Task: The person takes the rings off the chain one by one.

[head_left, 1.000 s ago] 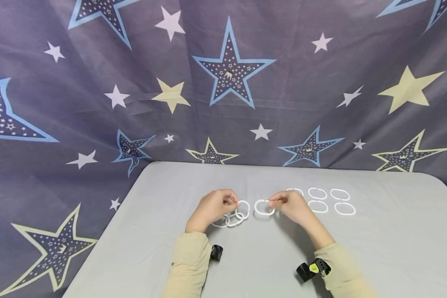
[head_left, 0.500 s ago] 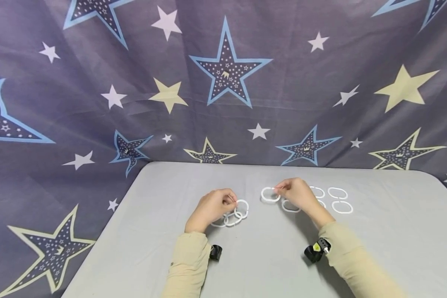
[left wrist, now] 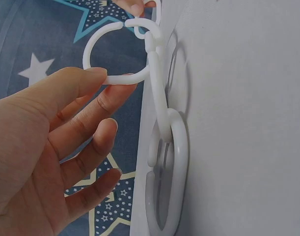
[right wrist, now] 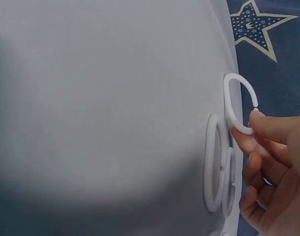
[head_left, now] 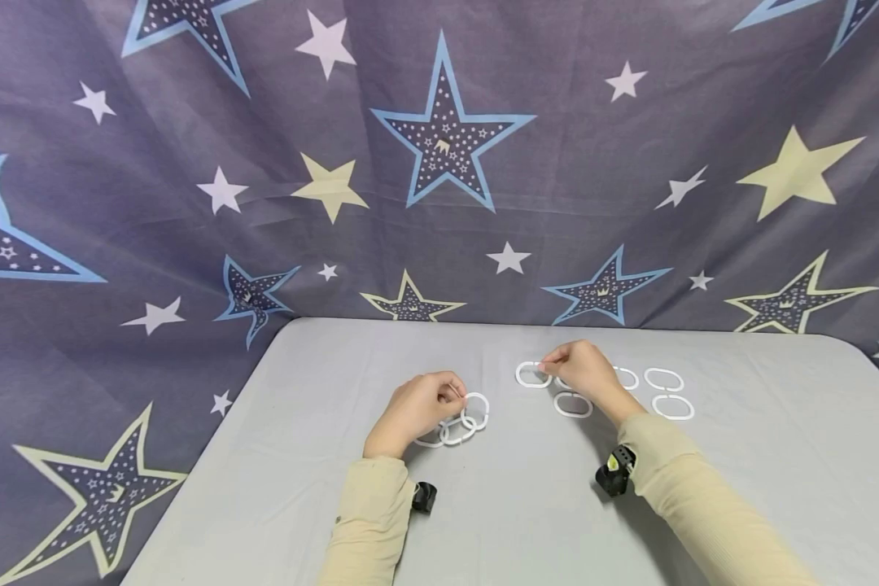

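Note:
My left hand point(head_left: 416, 409) pinches the end link of a chain of white plastic C-links between thumb and forefinger. In the left wrist view, this end link point(left wrist: 87, 49) has a small gap at its top and is raised, while the linked ones point(left wrist: 181, 167) hang below it beside the table surface. Farther back, my right hand point(head_left: 589, 376) holds a single oval white link point(right wrist: 227, 93) between thumb and fingertips. That link is at or just above the tabletop, left of the loose links; contact is hard to tell. No connection joins it to the chain.
Several loose oval links point(head_left: 674, 418) lie in two rows at the back right of the grey-covered table point(head_left: 527, 496); my right hand partly hides some. A star-patterned curtain point(head_left: 549, 212) hangs behind the table and along its left side.
My right hand has moved away from the left hand, back toward the far side of the table, carrying the single link. The left hand keeps its hold on the chain, almost unmoved.

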{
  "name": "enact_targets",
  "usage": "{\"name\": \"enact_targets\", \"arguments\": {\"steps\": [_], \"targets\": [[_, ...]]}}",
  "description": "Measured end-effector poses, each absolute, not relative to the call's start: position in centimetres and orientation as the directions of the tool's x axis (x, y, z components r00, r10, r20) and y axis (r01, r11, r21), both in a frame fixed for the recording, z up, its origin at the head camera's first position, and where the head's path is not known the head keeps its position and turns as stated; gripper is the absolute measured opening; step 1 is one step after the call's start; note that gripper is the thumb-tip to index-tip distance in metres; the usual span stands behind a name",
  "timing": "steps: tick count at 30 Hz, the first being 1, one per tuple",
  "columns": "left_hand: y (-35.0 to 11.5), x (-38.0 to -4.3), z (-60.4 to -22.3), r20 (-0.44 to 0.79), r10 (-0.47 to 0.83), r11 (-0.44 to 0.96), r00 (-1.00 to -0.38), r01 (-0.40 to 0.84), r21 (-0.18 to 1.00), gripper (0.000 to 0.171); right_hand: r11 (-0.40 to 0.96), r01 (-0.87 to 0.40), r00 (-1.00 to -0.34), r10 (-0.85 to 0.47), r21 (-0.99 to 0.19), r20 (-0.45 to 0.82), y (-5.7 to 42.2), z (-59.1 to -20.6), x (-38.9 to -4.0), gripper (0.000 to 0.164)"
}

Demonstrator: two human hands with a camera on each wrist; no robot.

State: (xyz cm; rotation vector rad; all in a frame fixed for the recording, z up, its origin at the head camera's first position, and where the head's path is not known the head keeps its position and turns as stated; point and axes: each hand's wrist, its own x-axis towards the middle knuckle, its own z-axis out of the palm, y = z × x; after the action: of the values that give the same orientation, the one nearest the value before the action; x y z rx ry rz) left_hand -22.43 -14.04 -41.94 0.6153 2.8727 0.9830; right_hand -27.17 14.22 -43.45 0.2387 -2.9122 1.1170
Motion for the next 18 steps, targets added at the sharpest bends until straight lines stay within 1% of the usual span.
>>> {"name": "enact_targets", "arguments": {"steps": [10, 18], "targets": [[-13.94, -22.44, -41.92, 0.096, 0.380, 0.724, -0.920, 0.360, 0.588, 0.005, 0.776, -0.131, -0.991, -0.121, -0.617, 0.059, 14.14, -44.19, -27.61, 0.016], [-13.92, -22.52, -42.00, 0.088, 0.383, 0.725, -0.919, 0.358, 0.589, 0.005, 0.782, -0.120, -0.992, -0.111, -0.611, 0.053, 14.05, -44.34, -27.67, 0.017]]}}
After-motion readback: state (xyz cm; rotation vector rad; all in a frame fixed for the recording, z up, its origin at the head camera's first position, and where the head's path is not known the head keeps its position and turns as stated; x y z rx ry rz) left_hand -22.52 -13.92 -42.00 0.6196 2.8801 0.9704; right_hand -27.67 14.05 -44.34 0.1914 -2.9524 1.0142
